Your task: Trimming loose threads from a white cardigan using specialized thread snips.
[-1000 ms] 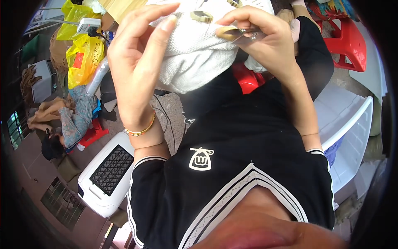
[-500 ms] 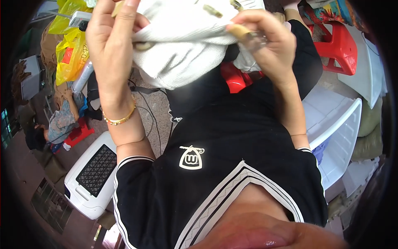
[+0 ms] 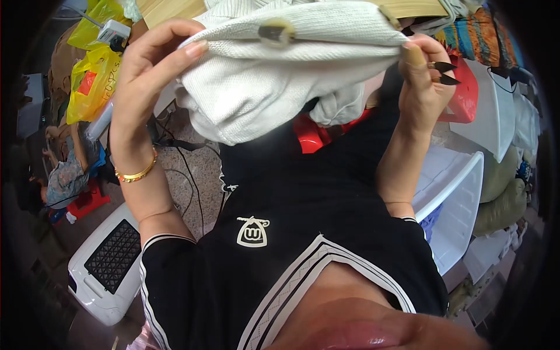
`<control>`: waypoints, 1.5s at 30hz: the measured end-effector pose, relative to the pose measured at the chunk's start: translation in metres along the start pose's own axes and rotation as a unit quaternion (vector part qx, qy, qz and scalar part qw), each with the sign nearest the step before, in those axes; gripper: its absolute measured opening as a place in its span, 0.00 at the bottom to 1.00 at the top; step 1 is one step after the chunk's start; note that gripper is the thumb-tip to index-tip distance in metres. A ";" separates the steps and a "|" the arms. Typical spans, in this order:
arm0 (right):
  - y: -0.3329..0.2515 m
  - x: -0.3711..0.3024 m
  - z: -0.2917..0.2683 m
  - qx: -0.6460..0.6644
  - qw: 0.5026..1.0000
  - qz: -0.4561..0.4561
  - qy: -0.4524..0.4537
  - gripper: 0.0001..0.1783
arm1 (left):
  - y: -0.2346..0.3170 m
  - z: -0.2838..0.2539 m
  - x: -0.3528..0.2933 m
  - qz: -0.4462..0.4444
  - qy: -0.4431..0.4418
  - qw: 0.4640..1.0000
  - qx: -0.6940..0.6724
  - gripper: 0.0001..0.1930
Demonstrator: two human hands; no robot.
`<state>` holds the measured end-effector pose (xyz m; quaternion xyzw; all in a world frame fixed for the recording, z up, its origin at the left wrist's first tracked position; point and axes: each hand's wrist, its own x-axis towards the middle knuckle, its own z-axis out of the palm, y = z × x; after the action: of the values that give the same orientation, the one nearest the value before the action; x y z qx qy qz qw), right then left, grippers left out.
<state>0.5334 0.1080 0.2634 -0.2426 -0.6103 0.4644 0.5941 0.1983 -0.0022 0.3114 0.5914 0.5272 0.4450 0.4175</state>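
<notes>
A white knitted garment point(image 3: 251, 87) with large brownish buttons is stretched between my hands above my lap. One button point(image 3: 276, 34) sits on its raised edge, a little blurred. My left hand point(image 3: 160, 61) pinches the left end of that edge between thumb and fingers. At the right end my right hand point(image 3: 423, 76) grips the edge. Tucked in the same hand are small thread snips point(image 3: 446, 73), their two dark pointed blades sticking out past the fingers to the right; their handle is hidden by the hand.
A wooden tabletop point(image 3: 169, 10) lies beyond the garment. Yellow plastic bags point(image 3: 93, 84) hang at left, above a white box with a black grille point(image 3: 114, 256). A white plastic bin point(image 3: 461, 216) stands at right, near a red stool point(image 3: 464, 93). Another person point(image 3: 67, 178) sits far left.
My hands have moved apart and the garment's edge is pulled straighter. The right hand has shifted right, and the snips' blades now show. My view has moved slightly.
</notes>
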 end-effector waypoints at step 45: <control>-0.015 -0.018 0.071 -0.083 0.969 0.094 -0.211 0.28 | 0.005 0.058 0.002 0.105 0.145 0.969 0.170 0.05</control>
<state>0.4725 0.0659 0.2773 -0.2444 -0.7324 0.5067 0.3835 0.2560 -0.0023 0.3017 0.6348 0.5850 0.4713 0.1808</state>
